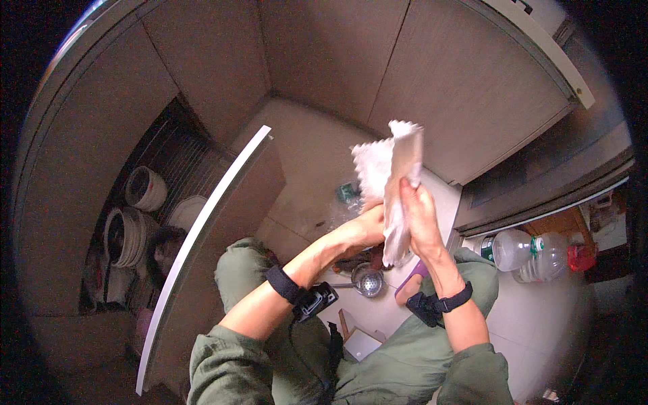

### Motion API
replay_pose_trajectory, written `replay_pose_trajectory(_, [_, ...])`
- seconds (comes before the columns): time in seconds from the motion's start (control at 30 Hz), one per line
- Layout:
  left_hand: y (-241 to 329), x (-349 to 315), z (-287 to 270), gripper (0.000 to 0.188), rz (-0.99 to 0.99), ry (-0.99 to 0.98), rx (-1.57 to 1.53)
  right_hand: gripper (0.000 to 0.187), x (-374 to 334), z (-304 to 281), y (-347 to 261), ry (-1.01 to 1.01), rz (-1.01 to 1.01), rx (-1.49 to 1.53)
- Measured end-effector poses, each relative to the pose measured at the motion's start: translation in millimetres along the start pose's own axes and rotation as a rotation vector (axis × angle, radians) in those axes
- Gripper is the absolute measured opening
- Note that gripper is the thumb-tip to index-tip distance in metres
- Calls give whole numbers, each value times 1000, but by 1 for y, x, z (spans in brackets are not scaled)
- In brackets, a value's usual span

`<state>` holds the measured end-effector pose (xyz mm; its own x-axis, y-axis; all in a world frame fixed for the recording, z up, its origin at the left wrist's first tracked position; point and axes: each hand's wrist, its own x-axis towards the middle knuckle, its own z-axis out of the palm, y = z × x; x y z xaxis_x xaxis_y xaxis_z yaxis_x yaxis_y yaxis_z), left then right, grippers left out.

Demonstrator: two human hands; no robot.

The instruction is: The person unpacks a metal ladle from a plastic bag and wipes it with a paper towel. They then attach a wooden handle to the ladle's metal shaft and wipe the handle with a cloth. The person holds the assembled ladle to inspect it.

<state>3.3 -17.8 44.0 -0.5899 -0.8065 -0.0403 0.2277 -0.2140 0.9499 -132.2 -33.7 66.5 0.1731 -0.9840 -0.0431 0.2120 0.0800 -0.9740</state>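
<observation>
A white cloth (403,158) with scalloped edges, folded over on itself, is held up in front of me. My right hand (422,219) grips its right side, the thumb laid against the pale fold. From the left, my left hand (368,228) closes on the cloth's lower part; most of its fingers are hidden behind the fabric. Below my hands, a perforated metal ladle (369,281) lies between my legs, its handle toward the left. Partly hidden beyond my left forearm is a clear plastic item with a green patch (347,194).
An open cabinet door (214,209) stands upright at my left. Behind it, a wire rack (182,145) holds stacked bowls (131,237) and a separate bowl (145,189). Clear plastic bottles (509,250) lie on the right, near a red object (582,258). Cabinet panels (466,101) rise ahead.
</observation>
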Motion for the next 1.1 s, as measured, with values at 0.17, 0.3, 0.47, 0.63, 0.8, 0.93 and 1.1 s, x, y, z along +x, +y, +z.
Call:
replay_pose_trajectory(0.17, [9, -6, 15, 34, -451, -225, -537, 27, 13, -21, -17, -237, -17, 518])
replay_pose_trajectory(0.3, [14, -6, 20, 34, -584, -363, -782, 19, 29, -26, -12, -665, 116, 1027])
replay_pose_trajectory(0.47, [10, 0, 19, 32, -533, -444, -723, 18, 37, -33, -24, -717, 145, 1079])
replay_pose_trajectory(0.63, [-9, 8, 26, 21, 15, 204, 362, 38, 31, -28, -11, 341, 18, 145])
replay_pose_trajectory(0.8, [-18, 10, 30, 24, 109, 355, 771, 34, 47, -35, 9, 628, -70, 101])
replay_pose_trajectory(0.93, [-6, 9, 33, 15, -191, 0, -2, 23, 43, -52, -7, -434, 2, 946])
replay_pose_trajectory(1.1, [1, 0, 34, 27, -528, -501, -847, 20, 44, -61, -33, -681, 102, 1079])
